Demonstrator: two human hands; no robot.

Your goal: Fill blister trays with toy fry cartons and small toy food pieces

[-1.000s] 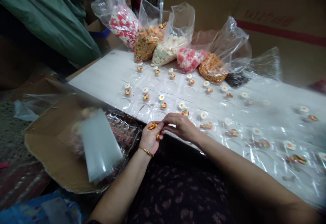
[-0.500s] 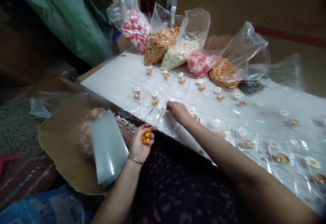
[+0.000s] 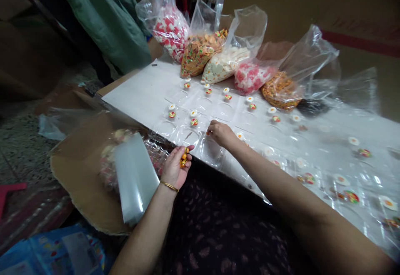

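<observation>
My left hand (image 3: pixel 173 170) is palm up near the table's front edge, fingers curled round several small yellow-brown toy food pieces (image 3: pixel 184 158). My right hand (image 3: pixel 221 134) is low over a clear plastic blister tray (image 3: pixel 211 146), thumb and fingers pinched together. A speck of orange shows at its fingertips; whether that is held or lies in the tray I cannot tell. Rows of such trays cover the white board. Many contain a miniature fried egg (image 3: pixel 193 113) and a round red-green-yellow piece (image 3: pixel 194 122).
At the back stand clear bags of red-and-white pieces (image 3: pixel 171 31), orange-green pieces (image 3: pixel 198 54), white egg pieces (image 3: pixel 223 64), pink pieces (image 3: pixel 253 77) and brown-orange pieces (image 3: pixel 281 89). Left of the table, an open cardboard box (image 3: pixel 78 175) contains a stack of clear plastic sheets (image 3: pixel 134 179).
The view has shifted slightly. My left hand's fingers have closed further around the yellow-brown pieces. My right hand stays over the same tray.
</observation>
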